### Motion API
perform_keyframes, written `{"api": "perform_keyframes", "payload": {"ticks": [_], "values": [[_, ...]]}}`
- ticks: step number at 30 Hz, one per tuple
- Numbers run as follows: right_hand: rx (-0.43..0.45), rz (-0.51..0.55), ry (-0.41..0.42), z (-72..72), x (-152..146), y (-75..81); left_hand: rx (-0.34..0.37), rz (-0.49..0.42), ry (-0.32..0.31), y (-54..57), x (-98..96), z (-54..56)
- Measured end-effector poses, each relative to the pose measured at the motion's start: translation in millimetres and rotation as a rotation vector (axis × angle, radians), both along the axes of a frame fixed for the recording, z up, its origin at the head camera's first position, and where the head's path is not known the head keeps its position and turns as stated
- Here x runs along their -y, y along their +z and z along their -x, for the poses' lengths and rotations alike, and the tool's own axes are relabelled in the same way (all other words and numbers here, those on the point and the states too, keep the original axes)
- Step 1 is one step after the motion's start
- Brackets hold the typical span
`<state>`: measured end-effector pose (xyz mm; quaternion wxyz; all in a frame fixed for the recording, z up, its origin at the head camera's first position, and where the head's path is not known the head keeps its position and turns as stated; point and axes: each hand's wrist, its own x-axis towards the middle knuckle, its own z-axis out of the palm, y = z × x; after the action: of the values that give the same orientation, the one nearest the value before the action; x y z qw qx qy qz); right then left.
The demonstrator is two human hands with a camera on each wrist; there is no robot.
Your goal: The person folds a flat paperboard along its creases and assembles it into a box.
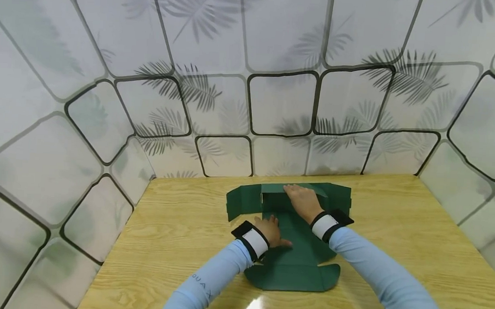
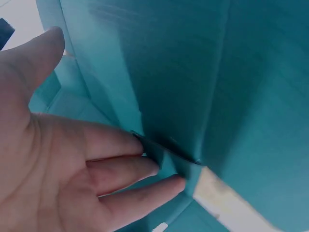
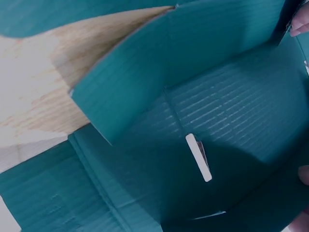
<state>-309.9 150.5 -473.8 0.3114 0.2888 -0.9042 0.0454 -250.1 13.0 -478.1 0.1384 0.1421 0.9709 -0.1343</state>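
A green cardboard box, partly unfolded, lies on the wooden table. Its far panel stands raised, with side flaps spread left and right. My left hand is at the box's left side; in the left wrist view its fingers are extended and their tips touch a small upright flap, the thumb held apart. At the far panel's top edge, my right hand grips the cardboard. Only fingertips of it show in the right wrist view, beside a standing side flap and a slot in the cardboard.
The light wooden table extends around the box on both sides. A patterned white cloth wall rises behind the table, with more cloth on the left and right. A rounded front flap lies toward the near edge.
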Motion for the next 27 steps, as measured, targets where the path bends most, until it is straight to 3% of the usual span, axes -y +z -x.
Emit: {"api": "perform_keyframes", "payload": {"ticks": [8, 13, 16, 20, 22, 24, 25, 27], "values": [[-0.053, 0.014, -0.004, 0.7, 0.2, -0.4, 0.033, -0.015, -0.04, 1.1, 1.5, 12.4], [-0.043, 0.02, -0.002, -1.9, 1.8, -0.3, 0.078, -0.011, -0.059, 7.4, 5.5, 12.5], [-0.037, 0.021, 0.003, -2.5, 3.1, -1.1, 0.084, -0.06, -0.061, 16.1, 13.4, 13.7], [-0.032, 0.02, -0.005, -2.5, 2.9, -3.3, 0.139, -0.128, -0.063, 40.1, 28.4, 20.1], [-0.029, 0.015, -0.015, -2.7, 2.1, -4.2, 0.175, -0.189, -0.074, 55.3, 37.8, 25.9], [-0.031, 0.019, -0.014, -3.1, 1.4, -4.0, 0.195, -0.331, -0.073, 70.0, 49.3, 33.6], [-0.033, 0.022, -0.011, -3.4, 1.1, -3.8, 0.179, -0.42, -0.058, 75.8, 55.7, 38.4], [-0.04, 0.025, -0.005, -3.9, 0.8, -3.5, 0.066, -0.63, 0.003, 82.2, 68.7, 48.7]]}}
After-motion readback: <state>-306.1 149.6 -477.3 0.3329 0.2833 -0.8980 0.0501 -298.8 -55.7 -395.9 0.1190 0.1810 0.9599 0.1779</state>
